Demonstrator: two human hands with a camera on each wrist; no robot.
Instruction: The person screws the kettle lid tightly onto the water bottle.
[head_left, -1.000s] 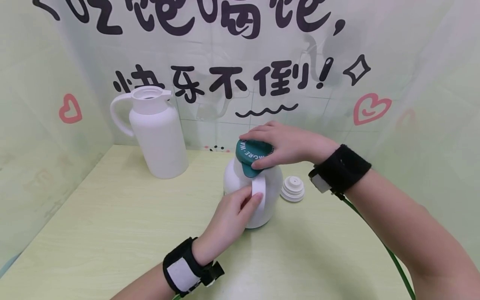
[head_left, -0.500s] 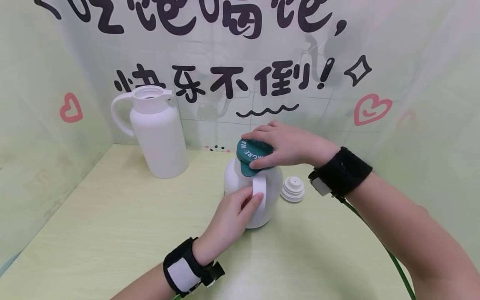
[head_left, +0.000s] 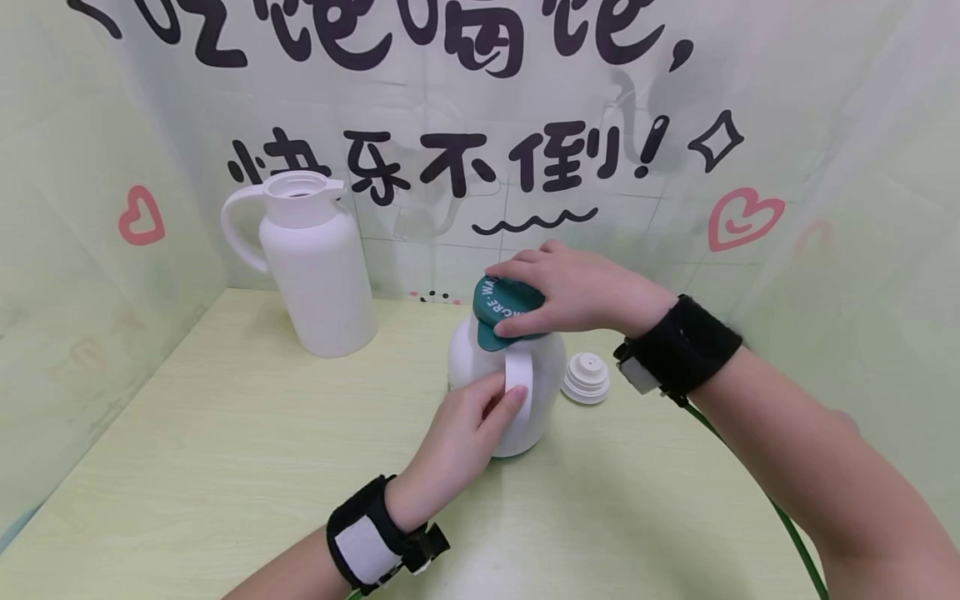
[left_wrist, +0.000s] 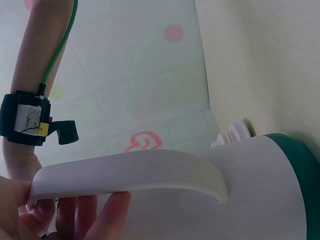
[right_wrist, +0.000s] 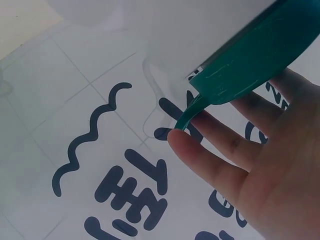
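Observation:
In the head view a squat white thermos jug (head_left: 468,358) stands upright on the table. A round green lid (head_left: 501,302) with white lettering sits on its neck, its tab over the handle. My left hand (head_left: 461,425) grips the white handle (head_left: 518,371), thumb on the near side; the left wrist view shows fingers under the handle (left_wrist: 135,170). From above, my right hand (head_left: 573,292) holds the lid, fingers spread over the far rim. Its thumb is at the lid's tab; in the right wrist view a fingertip touches the green tab (right_wrist: 192,111).
A taller white jug (head_left: 322,275), uncovered at the top, stands at the back left. A white stepped stopper (head_left: 587,379) lies just right of the thermos jug. Behind the table (head_left: 262,450) hangs a printed sheet (head_left: 420,225). A green cable (head_left: 795,525) runs along the right forearm.
The green lid has turned slightly: its tab has moved a little to the left, together with my right thumb. My left hand and the thermos jug stay in place.

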